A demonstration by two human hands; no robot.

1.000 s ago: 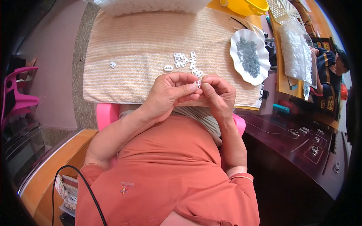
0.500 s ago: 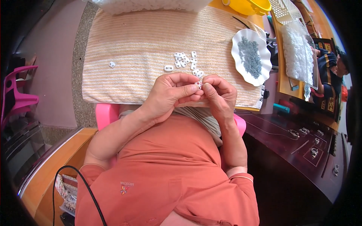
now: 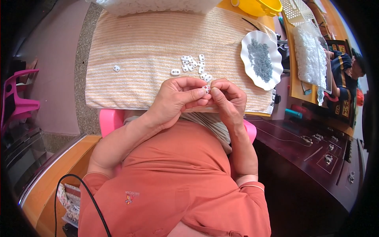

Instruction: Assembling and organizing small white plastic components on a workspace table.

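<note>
Over the striped towel (image 3: 142,51), both hands (image 3: 177,98) (image 3: 229,98) pinch one tiny, light, hard clip (image 3: 205,88) by its edges, pile (image 3: 193,65) at 12 o'clock.

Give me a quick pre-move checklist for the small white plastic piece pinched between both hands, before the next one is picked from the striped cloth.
1. Small white plastic piece pinched between left hand and right hand: ok.
2. Piece fully assembled: cannot tell, fingers hide it.
3. Loose cluster of white plastic pieces near on the striped orange-and-cream cloth: ok.
4. White scalloped plate stocked with small grey parts: ok.
5. Stray single white piece lying apart at the left: not ok.
</note>
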